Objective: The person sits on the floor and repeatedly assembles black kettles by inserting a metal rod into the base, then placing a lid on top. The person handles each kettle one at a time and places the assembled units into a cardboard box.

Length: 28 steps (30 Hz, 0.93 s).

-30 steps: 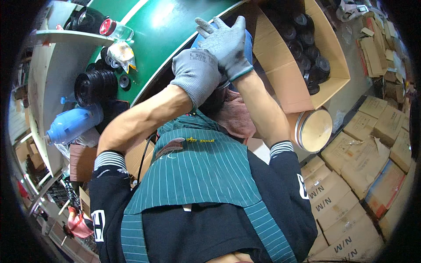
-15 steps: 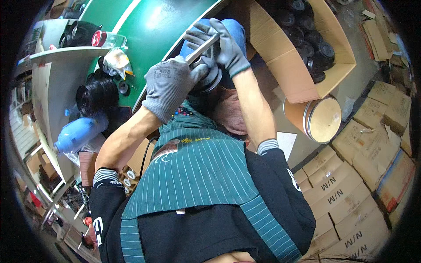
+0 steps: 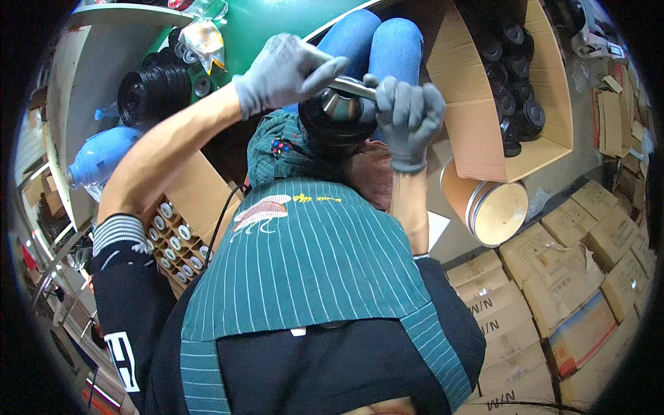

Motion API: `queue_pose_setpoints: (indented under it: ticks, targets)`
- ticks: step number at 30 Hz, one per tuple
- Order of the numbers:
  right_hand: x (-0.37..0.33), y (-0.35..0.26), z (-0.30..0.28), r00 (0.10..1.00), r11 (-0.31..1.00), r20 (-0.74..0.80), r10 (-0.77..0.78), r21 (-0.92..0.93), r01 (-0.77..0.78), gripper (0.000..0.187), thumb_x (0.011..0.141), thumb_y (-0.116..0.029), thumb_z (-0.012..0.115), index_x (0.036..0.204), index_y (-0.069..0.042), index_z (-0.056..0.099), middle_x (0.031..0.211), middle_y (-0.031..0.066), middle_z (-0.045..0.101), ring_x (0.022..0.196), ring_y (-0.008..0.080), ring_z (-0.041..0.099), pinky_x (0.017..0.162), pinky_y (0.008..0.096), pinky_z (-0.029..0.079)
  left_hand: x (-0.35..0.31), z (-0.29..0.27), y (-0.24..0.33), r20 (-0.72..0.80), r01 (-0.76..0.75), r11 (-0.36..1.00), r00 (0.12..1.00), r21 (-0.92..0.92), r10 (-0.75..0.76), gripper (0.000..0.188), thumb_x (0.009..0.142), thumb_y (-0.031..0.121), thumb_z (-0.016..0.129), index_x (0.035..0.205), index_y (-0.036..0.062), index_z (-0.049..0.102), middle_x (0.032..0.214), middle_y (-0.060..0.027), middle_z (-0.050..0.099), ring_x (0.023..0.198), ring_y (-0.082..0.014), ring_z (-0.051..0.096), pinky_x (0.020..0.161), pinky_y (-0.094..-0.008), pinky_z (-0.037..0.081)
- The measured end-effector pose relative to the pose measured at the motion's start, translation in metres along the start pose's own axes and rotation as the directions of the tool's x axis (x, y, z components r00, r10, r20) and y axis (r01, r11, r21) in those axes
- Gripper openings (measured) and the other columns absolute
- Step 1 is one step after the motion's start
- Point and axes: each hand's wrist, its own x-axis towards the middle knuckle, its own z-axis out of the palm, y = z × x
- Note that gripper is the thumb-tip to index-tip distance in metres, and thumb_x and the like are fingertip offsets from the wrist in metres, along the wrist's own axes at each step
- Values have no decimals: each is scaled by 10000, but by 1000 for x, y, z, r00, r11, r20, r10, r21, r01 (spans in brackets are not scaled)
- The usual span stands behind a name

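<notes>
Both my hands wear grey work gloves and are raised over my lap. A grey metal bar (image 3: 354, 87) slants between them. My left hand (image 3: 287, 75) is closed around its upper left end, the thumb lying along it. At the lower right end, my right hand (image 3: 409, 119) is closed with its fingers curled over the bar. Just below the bar a black round part (image 3: 321, 128) sits in my lap, with a shiny metal piece (image 3: 339, 107) at its top. Whether the bar touches that metal piece I cannot tell.
On the right stands an open carton (image 3: 477, 142) of black round parts, beside a brown drum (image 3: 499, 213). Flat cartons (image 3: 512, 332) cover the floor at lower right. To the left are stacked black discs (image 3: 153, 93), a blue bottle (image 3: 104, 155) and a divided box (image 3: 207, 183) of small cylinders.
My right hand has come down to the right, from open with extended fingers to closed on the bar's end. My left hand has moved up, and the bar now slopes down to the right.
</notes>
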Motion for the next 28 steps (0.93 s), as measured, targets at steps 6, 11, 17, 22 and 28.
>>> queue_pose_setpoints:
  ticks: [6,11,17,22,28]
  targets:
    - [-29,11,55,910,625,194,-367,-673,395,454,1001,-133,554,598,-143,346,606,18,426,705,231,470,1068,543,463,70,22,-52,62,-162,898,977,-408,204,624,1168,439,442,829,21,758,646,-76,647,573,-179,617,586,-353,508]
    - [-36,3,81,932,448,117,-344,-851,272,421,902,-101,604,577,-133,338,591,33,419,707,241,492,1078,583,468,93,50,-52,52,-128,787,979,-603,198,640,1166,486,460,873,0,756,651,-63,641,592,-153,610,594,-329,520]
    - [-1,-51,76,834,263,437,338,-894,362,291,748,-168,736,545,-104,538,601,36,459,739,280,611,1066,581,518,76,31,-44,122,-95,804,971,-586,204,608,1176,435,414,879,29,756,691,-63,669,639,-149,649,629,-326,528]
    - [37,-54,89,471,155,423,774,-848,507,452,870,-312,800,510,-112,617,545,4,536,658,215,558,938,413,540,86,22,-41,190,-62,748,950,-661,247,605,1168,419,412,856,10,730,683,-79,666,635,-173,647,644,-334,530]
    - [46,-32,112,127,190,303,944,-818,542,175,900,-286,715,767,-180,754,569,-16,607,772,189,649,858,385,489,99,29,-51,51,-261,748,929,-610,365,488,1124,339,494,799,10,652,632,-153,558,589,-278,572,656,-396,499]
